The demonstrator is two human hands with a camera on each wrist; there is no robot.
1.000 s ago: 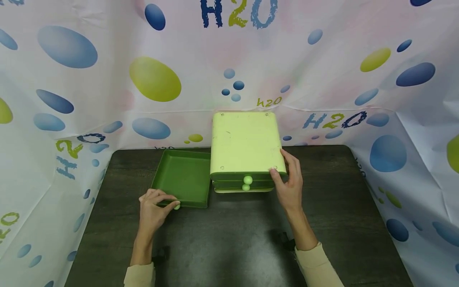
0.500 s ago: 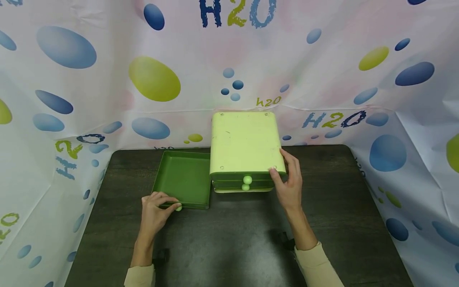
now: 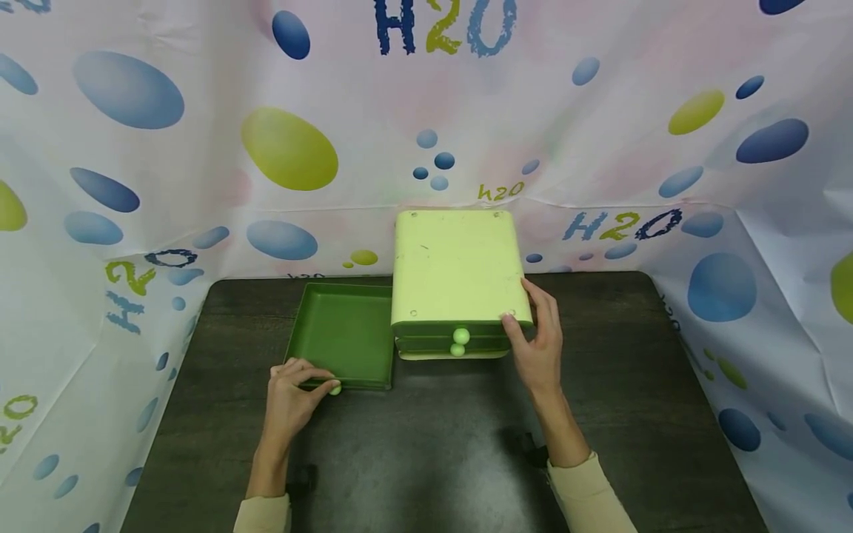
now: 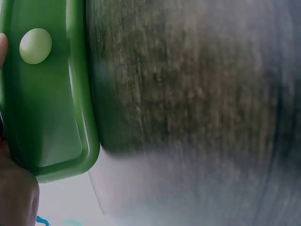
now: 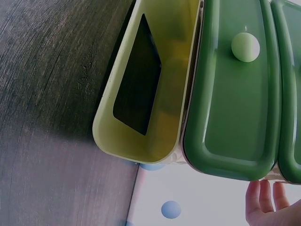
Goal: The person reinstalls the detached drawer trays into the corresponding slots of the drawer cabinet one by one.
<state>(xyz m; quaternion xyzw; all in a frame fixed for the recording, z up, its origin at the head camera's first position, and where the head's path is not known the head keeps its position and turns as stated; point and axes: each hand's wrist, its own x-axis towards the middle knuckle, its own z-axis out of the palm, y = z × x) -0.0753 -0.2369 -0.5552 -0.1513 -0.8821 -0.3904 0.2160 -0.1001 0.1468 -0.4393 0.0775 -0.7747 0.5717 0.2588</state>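
To the left of the light-green drawer cabinet (image 3: 456, 266), an empty dark-green drawer (image 3: 343, 326) lies on the table. My left hand (image 3: 289, 392) holds this drawer by its front rim, thumb and forefinger close to its pale round knob (image 4: 35, 46). My right hand (image 3: 538, 344) grips the cabinet's front right corner, thumb on the top and fingers along the side. Two green drawers (image 5: 235, 108) with round knobs sit in the cabinet. Below them, in the right wrist view, the lowest slot (image 5: 164, 94) stands hollow, with a dark opening in its floor.
A dark wood-grain table (image 3: 426, 451) carries the cabinet and the loose drawer. Close behind and along both sides hangs a white curtain (image 3: 373, 96) with blue and yellow-green ovals and H2O lettering.
My left hand and the loose drawer have shifted slightly to the right, closer to the cabinet's side. My right hand and the cabinet have stayed in place.
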